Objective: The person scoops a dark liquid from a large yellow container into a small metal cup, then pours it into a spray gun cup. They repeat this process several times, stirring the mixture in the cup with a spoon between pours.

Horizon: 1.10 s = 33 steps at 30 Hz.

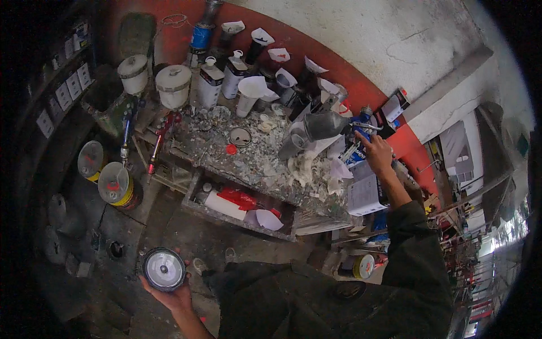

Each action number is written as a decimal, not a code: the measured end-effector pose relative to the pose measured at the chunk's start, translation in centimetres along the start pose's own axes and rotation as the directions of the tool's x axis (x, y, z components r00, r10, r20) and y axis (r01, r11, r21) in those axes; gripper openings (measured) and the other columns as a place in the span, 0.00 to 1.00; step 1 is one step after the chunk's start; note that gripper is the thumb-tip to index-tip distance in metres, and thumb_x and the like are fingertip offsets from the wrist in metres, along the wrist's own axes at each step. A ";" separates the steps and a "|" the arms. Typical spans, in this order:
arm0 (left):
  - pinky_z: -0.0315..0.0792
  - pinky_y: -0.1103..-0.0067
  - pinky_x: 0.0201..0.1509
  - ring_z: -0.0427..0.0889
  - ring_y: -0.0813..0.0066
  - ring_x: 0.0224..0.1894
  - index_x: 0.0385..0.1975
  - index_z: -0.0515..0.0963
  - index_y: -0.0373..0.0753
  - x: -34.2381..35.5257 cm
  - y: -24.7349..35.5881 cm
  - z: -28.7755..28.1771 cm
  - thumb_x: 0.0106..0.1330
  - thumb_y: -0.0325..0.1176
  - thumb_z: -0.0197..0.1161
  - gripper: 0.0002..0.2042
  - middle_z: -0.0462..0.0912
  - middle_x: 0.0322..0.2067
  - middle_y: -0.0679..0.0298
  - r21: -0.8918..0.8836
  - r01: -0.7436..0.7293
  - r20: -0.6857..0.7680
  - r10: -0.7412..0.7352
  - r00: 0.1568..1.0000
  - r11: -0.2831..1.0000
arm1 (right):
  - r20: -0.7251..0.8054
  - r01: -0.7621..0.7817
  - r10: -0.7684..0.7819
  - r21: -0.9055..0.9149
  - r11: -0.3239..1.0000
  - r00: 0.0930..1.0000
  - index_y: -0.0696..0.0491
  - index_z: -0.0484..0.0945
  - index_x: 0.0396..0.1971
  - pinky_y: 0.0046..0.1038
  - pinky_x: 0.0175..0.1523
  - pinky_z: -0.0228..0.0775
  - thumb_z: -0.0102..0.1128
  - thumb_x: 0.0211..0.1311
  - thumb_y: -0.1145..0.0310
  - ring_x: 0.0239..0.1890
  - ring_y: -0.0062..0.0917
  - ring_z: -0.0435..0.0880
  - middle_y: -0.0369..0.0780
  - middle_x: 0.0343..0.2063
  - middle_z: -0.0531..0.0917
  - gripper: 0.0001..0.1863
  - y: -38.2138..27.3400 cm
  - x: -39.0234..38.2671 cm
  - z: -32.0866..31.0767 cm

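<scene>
Low at the left, my left hand (pixel 176 295) has its fingers around a round, dark-rimmed lid (pixel 164 269) with a pale disc and a small knob at its centre. Over the right end of the cluttered bench, my right hand (pixel 377 152) is at a blue spray gun (pixel 361 125), apparently gripping it, its index finger stretched along the body. The gun's grey cup (pixel 326 125) tilts left, its mouth beside a translucent grey cup (pixel 293 141) on the bench. What my other right fingers do behind the gun is partly hidden.
Paint crusts and scraps cover the bench (pixel 217 141), with an open tin (pixel 240 137) on top. Bottles, white tubs and paper-topped cups line the back. A drawer (pixel 248 226) juts open in front. A red spray gun (pixel 161 141) hangs at the left edge, near pails (pixel 116 183).
</scene>
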<state>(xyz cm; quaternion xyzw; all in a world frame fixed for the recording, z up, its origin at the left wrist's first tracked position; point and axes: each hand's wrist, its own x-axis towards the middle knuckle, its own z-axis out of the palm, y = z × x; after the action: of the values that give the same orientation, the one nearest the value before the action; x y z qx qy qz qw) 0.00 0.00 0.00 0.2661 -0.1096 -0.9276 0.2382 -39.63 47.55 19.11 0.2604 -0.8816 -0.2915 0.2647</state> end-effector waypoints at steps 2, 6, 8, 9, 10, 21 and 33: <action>0.83 0.66 0.28 0.84 0.43 0.36 0.62 0.67 0.47 -0.3 -0.2 0.5 0.67 0.65 0.45 0.33 0.75 0.54 0.39 -0.007 0.001 0.003 -0.001 1.000 1.000 | -0.063 0.011 -0.012 -0.005 1.000 0.998 0.30 0.72 0.62 0.34 0.36 0.74 0.60 0.49 0.74 0.33 0.32 0.78 0.39 0.29 0.73 0.37 0.0 0.1 0.3; 0.83 0.64 0.27 0.84 0.44 0.35 0.61 0.68 0.46 -0.5 -0.8 1.1 0.67 0.64 0.45 0.32 0.76 0.51 0.39 -0.030 -0.045 -0.059 0.043 0.997 0.999 | -0.085 0.050 -0.050 -0.012 0.999 0.995 0.30 0.70 0.63 0.34 0.37 0.73 0.58 0.50 0.75 0.33 0.32 0.78 0.39 0.30 0.74 0.37 -0.2 0.2 0.6; 0.83 0.63 0.27 0.85 0.45 0.34 0.61 0.68 0.45 -0.2 -1.2 0.6 0.67 0.64 0.45 0.32 0.77 0.50 0.39 -0.045 -0.095 -0.096 0.090 0.991 0.994 | -0.027 0.050 -0.051 -0.039 0.998 0.998 0.29 0.68 0.65 0.33 0.38 0.74 0.54 0.53 0.76 0.34 0.33 0.80 0.40 0.31 0.76 0.37 -0.4 0.4 0.3; 0.83 0.63 0.27 0.84 0.44 0.36 0.61 0.68 0.46 -0.4 -1.1 0.5 0.66 0.65 0.43 0.33 0.77 0.51 0.41 -0.029 -0.055 -0.071 0.052 0.996 0.998 | -0.045 0.066 -0.068 -0.052 0.996 0.997 0.29 0.68 0.65 0.34 0.38 0.74 0.54 0.53 0.76 0.34 0.33 0.80 0.40 0.31 0.76 0.37 -0.4 0.3 0.5; 0.82 0.62 0.27 0.83 0.44 0.39 0.62 0.67 0.47 -0.6 -1.1 0.3 0.66 0.66 0.42 0.34 0.76 0.52 0.42 -0.012 -0.015 -0.047 0.014 0.999 1.000 | -0.063 0.082 -0.086 -0.065 0.995 0.994 0.30 0.68 0.65 0.34 0.38 0.74 0.54 0.53 0.76 0.34 0.33 0.80 0.40 0.31 0.76 0.37 -0.1 0.2 0.8; 0.79 0.53 0.41 0.79 0.45 0.50 0.62 0.68 0.47 -1.9 -2.6 0.5 0.64 0.67 0.42 0.35 0.76 0.54 0.50 -0.102 -0.021 -0.061 0.015 0.998 0.995 | -0.052 -0.032 0.037 0.091 0.995 0.998 0.32 0.72 0.62 0.36 0.36 0.73 0.54 0.52 0.79 0.33 0.37 0.79 0.42 0.31 0.77 0.36 -1.2 -1.8 2.8; 0.75 0.50 0.47 0.78 0.50 0.51 0.56 0.71 0.42 -3.8 -4.5 -0.5 0.67 0.65 0.42 0.33 0.79 0.49 0.55 -0.025 0.065 -0.138 -0.067 0.988 0.998 | 0.198 -0.373 0.362 0.771 0.517 0.911 0.53 0.71 0.62 0.34 0.47 0.71 0.58 0.53 0.80 0.40 0.38 0.81 0.50 0.41 0.82 0.32 -4.4 -6.8 5.5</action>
<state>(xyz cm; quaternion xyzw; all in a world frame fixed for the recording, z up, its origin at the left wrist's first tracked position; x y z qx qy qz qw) 1.33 5.76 -0.21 0.3312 -0.0745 -0.9152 0.2171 -36.73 50.73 10.29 0.1566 -0.9536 0.1919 0.1709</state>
